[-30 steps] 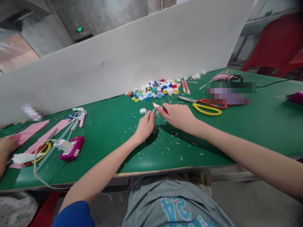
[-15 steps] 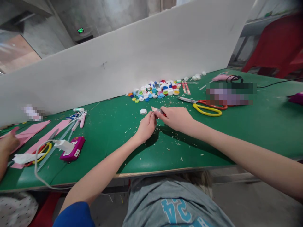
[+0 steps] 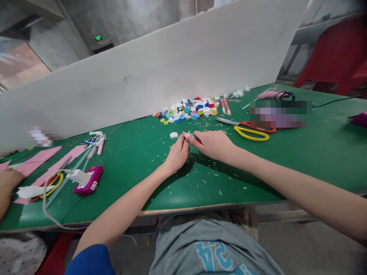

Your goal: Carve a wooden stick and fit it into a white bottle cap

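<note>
My right hand (image 3: 213, 143) is wrapped round a small knife (image 3: 192, 136) with a red handle, its pale blade pointing left. Close against it, my left hand (image 3: 177, 153) pinches something too small to make out near the blade. A white bottle cap (image 3: 173, 135) lies on the green table (image 3: 114, 179) just beyond my left fingertips. Thin pale shavings are scattered around and below both hands. Behind them is a heap of coloured bottle caps (image 3: 187, 110).
Scissors (image 3: 252, 133) with red and yellow handles lie at the right, near a pink glue gun (image 3: 269, 94). Leftward are a purple power strip (image 3: 89, 181), pink sheets (image 3: 40, 160) and another person's hand (image 3: 10, 179). A white partition (image 3: 143, 68) stands behind.
The knife blade has tilted and shifted slightly beside my left fingertips. At the far left, the other person's hand has moved down and let go of a raised pink sheet.
</note>
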Available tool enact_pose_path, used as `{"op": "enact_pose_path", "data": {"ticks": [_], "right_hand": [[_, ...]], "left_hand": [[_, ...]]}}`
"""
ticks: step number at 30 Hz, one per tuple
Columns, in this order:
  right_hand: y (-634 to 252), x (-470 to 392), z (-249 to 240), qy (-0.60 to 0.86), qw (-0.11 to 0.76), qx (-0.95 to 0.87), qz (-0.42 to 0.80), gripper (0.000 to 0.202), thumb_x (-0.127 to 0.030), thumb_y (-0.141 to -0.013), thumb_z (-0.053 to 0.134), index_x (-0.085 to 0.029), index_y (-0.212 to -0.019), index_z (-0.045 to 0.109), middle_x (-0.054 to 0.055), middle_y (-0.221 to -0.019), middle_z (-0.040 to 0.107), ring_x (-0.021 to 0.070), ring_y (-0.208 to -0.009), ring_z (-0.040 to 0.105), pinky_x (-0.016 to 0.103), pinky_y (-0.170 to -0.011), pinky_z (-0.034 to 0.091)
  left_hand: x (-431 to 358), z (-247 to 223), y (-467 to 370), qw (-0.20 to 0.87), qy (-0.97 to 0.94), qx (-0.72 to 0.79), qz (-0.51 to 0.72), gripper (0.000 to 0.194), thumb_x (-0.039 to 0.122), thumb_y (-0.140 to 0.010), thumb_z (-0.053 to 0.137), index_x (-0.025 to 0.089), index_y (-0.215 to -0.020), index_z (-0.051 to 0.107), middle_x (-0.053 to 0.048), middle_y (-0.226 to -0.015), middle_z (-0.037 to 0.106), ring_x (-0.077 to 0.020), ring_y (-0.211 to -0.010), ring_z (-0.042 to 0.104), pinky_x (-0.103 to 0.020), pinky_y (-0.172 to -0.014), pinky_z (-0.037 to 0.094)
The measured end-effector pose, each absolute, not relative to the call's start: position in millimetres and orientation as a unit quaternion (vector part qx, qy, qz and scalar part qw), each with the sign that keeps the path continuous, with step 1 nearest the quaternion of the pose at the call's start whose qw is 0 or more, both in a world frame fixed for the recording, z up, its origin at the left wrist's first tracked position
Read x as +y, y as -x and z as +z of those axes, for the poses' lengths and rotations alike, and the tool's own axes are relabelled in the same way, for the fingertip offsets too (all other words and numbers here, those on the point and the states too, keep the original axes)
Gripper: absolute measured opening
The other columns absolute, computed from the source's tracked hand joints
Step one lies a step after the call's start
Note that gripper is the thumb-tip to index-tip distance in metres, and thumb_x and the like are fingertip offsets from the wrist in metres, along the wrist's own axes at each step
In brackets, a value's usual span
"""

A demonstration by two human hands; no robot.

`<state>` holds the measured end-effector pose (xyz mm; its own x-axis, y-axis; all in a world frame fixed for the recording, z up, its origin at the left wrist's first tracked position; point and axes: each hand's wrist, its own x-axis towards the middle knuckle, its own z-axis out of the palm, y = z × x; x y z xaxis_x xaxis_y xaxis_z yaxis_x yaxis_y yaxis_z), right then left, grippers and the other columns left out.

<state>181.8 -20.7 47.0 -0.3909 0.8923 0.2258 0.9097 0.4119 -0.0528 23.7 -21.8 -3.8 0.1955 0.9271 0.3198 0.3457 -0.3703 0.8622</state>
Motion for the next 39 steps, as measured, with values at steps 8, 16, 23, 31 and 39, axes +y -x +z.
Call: {"op": "enact_pose_path", "data": {"ticks": [8, 16, 23, 31, 39], "right_hand": [[-181, -21, 49, 0.542, 0.106, -0.833, -0.032, 0.061, -0.059, -0.098, 0.017, -0.019, -0.090, 0.061, 0.009, -0.084, 0.071, 0.0198, -0.072, 0.063, 0.028, -0.056, 0.025], [-182, -20, 48, 0.544, 0.113, -0.831, -0.028, 0.063, -0.062, -0.097, 0.015, -0.019, -0.088, 0.060, 0.008, -0.083, 0.070, 0.0187, -0.068, 0.061, 0.028, -0.055, 0.024], [-182, -19, 48, 0.542, 0.108, -0.833, -0.033, 0.060, -0.060, -0.098, 0.017, -0.019, -0.090, 0.060, 0.008, -0.085, 0.071, 0.0190, -0.070, 0.061, 0.028, -0.056, 0.025], [-182, -20, 46, 0.525, 0.082, -0.846, -0.036, 0.053, -0.054, -0.099, 0.020, -0.020, -0.094, 0.061, 0.008, -0.086, 0.071, 0.0199, -0.073, 0.062, 0.028, -0.056, 0.025], [-183, -18, 46, 0.520, 0.045, -0.852, -0.041, 0.039, -0.038, -0.098, 0.027, -0.019, -0.100, 0.060, 0.010, -0.092, 0.072, 0.0209, -0.079, 0.066, 0.028, -0.058, 0.026]], "left_hand": [[-23, -3, -22, 0.287, -0.722, 0.471, 0.418, 0.022, 0.037, -0.100, 0.033, 0.020, -0.094, 0.045, 0.003, -0.066, 0.048, -0.0093, -0.056, 0.040, -0.024, -0.057, 0.032], [-21, -7, -21, 0.302, -0.732, 0.430, 0.435, 0.020, 0.038, -0.100, 0.033, 0.020, -0.096, 0.042, 0.000, -0.076, 0.054, -0.0104, -0.062, 0.045, -0.025, -0.060, 0.037], [-23, -5, -23, 0.326, -0.708, 0.441, 0.445, 0.020, 0.037, -0.100, 0.034, 0.020, -0.095, 0.044, 0.001, -0.072, 0.050, -0.0095, -0.059, 0.043, -0.024, -0.059, 0.037], [-31, 7, -22, 0.340, -0.689, 0.451, 0.455, 0.027, 0.041, -0.095, 0.041, 0.020, -0.078, 0.042, 0.004, -0.063, 0.040, -0.0084, -0.057, 0.034, -0.023, -0.056, 0.030], [-31, 5, -24, 0.301, -0.704, 0.489, 0.419, 0.027, 0.045, -0.088, 0.053, 0.020, -0.084, 0.044, 0.004, -0.069, 0.051, -0.0085, -0.061, 0.041, -0.024, -0.061, 0.030]]}}
